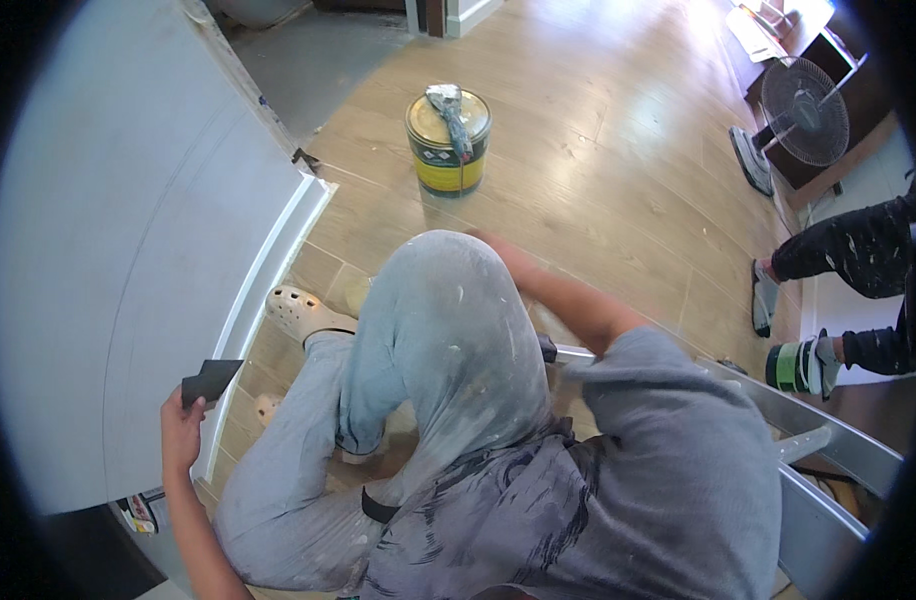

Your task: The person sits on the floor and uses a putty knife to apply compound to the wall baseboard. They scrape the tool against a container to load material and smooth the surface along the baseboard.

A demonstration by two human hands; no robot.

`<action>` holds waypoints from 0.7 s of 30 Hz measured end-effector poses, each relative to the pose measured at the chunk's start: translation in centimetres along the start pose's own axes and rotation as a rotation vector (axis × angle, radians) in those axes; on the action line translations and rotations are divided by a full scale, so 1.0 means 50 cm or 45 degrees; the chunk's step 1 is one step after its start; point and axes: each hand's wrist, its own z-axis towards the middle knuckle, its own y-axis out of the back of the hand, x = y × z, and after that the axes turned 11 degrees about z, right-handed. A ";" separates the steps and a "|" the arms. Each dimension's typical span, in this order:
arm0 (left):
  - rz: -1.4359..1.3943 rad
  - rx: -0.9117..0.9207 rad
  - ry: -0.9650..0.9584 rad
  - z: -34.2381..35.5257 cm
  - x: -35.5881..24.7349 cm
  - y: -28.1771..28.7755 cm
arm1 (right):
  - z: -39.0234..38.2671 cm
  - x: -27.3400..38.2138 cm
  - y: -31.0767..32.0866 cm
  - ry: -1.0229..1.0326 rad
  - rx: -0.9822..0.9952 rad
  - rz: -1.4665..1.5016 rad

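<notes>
My left hand point(182, 432) is closed on a dark grey piece of sandpaper point(214, 380), which looks folded and sticks up past the fingertips. The sandpaper is beside the white baseboard point(263, 265) at the foot of the pale wall point(138, 230); I cannot tell whether it touches. My right forearm point(578, 300) reaches forward past my raised knee. The knee hides the right hand and its fingers.
A yellow-and-green paint can point(449, 170) stands ahead on the wood floor, with a plastic-wrapped brush point(450, 115) across its lid. An aluminium ladder point(808, 440) lies at right. Farther right are a person's paint-spotted legs point(843, 250), a small green-banded can point(786, 368) and a fan point(805, 110).
</notes>
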 end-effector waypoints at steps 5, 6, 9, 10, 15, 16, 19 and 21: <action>-0.005 0.009 -0.066 -0.015 -0.029 0.010 | -0.003 0.129 -0.178 0.119 0.357 0.026; -0.009 -0.047 -0.038 -0.024 -0.026 0.015 | 0.006 0.118 -0.179 0.124 0.348 0.020; -0.085 -0.082 0.041 -0.044 -0.014 0.010 | 0.024 0.029 -0.117 0.093 0.236 -0.033; -0.108 -0.096 0.038 -0.043 -0.013 0.010 | 0.029 -0.015 -0.070 0.047 0.128 -0.077; 0.256 -0.060 -0.262 0.023 -0.066 0.005 | -0.131 -0.205 0.166 -0.521 -0.571 -0.462; 0.311 -0.092 -0.273 0.048 -0.092 0.005 | -0.167 -0.230 0.185 -0.690 -0.620 -0.577; 0.358 -0.110 -0.284 0.137 -0.196 0.009 | -0.229 -0.276 0.208 -0.840 -0.601 -0.728; 0.470 -0.144 -0.420 0.215 -0.282 0.025 | -0.242 -0.281 0.195 -0.891 -0.535 -0.787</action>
